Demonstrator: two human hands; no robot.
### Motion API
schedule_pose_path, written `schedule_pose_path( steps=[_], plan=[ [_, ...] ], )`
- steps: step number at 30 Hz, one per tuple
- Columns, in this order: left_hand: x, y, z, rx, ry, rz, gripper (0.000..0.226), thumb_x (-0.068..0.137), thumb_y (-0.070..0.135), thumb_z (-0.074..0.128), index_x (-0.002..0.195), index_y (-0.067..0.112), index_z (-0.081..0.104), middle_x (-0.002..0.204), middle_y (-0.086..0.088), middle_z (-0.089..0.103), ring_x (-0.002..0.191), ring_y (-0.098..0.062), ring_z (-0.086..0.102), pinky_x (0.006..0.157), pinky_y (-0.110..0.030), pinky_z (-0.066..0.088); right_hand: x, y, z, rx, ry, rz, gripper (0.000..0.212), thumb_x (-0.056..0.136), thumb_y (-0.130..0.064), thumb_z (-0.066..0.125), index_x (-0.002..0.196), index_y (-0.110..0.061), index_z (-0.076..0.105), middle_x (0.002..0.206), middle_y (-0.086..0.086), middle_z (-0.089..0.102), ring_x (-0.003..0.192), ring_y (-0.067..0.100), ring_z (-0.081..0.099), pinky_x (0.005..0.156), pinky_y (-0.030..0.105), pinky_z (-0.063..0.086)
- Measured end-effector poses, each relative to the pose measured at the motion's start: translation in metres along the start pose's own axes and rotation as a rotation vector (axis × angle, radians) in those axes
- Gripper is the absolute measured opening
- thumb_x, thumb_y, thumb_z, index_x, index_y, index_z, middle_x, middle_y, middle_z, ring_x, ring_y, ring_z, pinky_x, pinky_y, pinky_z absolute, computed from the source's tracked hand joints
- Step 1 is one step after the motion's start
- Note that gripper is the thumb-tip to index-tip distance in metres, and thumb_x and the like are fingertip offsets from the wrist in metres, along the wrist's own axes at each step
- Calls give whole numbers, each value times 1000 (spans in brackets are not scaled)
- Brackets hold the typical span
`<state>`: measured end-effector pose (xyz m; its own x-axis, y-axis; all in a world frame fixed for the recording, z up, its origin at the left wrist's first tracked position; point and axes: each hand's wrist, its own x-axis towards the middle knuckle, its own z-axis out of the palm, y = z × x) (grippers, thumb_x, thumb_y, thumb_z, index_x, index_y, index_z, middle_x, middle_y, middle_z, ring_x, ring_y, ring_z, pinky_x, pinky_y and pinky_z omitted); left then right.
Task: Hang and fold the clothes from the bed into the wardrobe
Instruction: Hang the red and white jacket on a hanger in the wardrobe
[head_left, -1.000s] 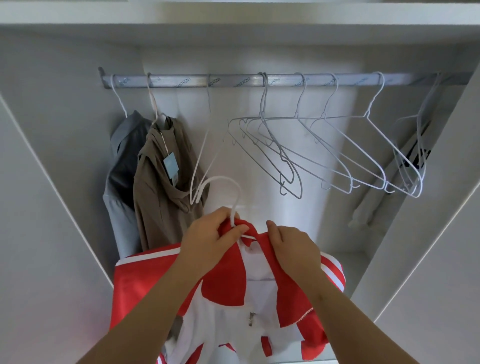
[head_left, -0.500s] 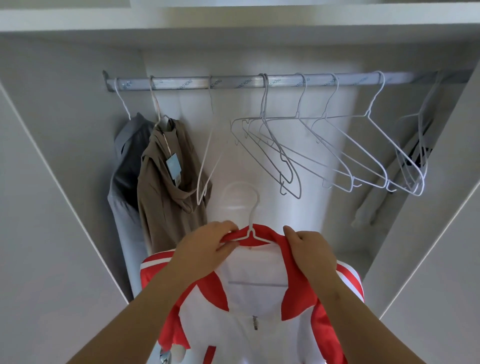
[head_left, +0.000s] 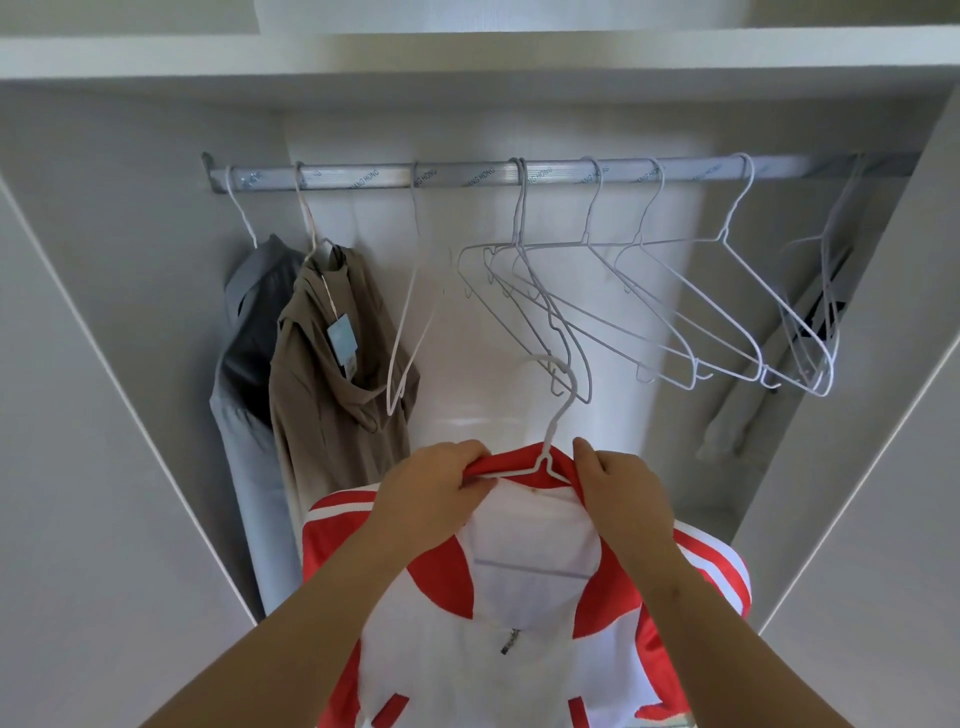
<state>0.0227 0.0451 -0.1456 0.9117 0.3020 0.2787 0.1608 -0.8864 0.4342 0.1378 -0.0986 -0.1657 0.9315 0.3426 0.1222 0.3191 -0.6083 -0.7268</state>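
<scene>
A red and white zip jacket hangs on a white wire hanger that I hold up in front of the open wardrobe. My left hand pinches the red collar on the left side. On the right side of the collar, my right hand grips the fabric. The hanger's hook stands free below the metal rail, not on it. The jacket's lower part runs out of view at the bottom.
A grey shirt and a brown hooded top with a tag hang at the rail's left. One empty hanger hangs beside them, and several more empty hangers fill the middle and right. White wardrobe walls flank both sides.
Both hands have lifted the jacket and spread the collar over the hanger. The hanger's hook has shifted right and risen toward the rail.
</scene>
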Motion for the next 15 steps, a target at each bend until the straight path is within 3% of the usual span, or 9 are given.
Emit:
schedule_pose_path(
  steps=[3,5,8,11,15],
  plan=[
    [0,5,2,-94,38,-17,13,91,18,53,101,19,60,78,12,53,74,-9,56,74,-30,52,-2,-1,4,-22,-6,-39,57,97,-42,33,68,-1,59,65,13,60,56,14,48,60,23,42],
    [0,7,3,-126,43,-30,13,91,16,53,101,20,59,76,15,50,72,-4,53,72,-28,53,-2,0,1,7,-29,-61,55,97,-42,33,65,-3,56,62,10,56,56,15,48,64,26,45],
    [-2,2,4,-164,84,-54,11,90,13,55,96,22,58,76,17,49,71,-3,51,71,-20,49,-2,6,-8,13,-52,-114,52,97,-40,36,53,-13,42,51,-1,45,50,11,43,53,22,36],
    [-2,-3,5,-187,195,-76,12,86,10,60,92,21,59,76,16,52,71,-2,52,70,-12,42,-3,17,-16,-87,-78,-66,55,97,-44,32,51,-17,43,53,-2,48,53,8,45,52,24,31],
    [4,4,15,-200,157,-89,12,88,10,59,98,15,62,77,13,54,68,-3,52,72,-23,51,1,29,-22,-154,-94,36,57,96,-47,32,52,-15,48,57,-1,51,56,10,48,59,27,34]
  ],
)
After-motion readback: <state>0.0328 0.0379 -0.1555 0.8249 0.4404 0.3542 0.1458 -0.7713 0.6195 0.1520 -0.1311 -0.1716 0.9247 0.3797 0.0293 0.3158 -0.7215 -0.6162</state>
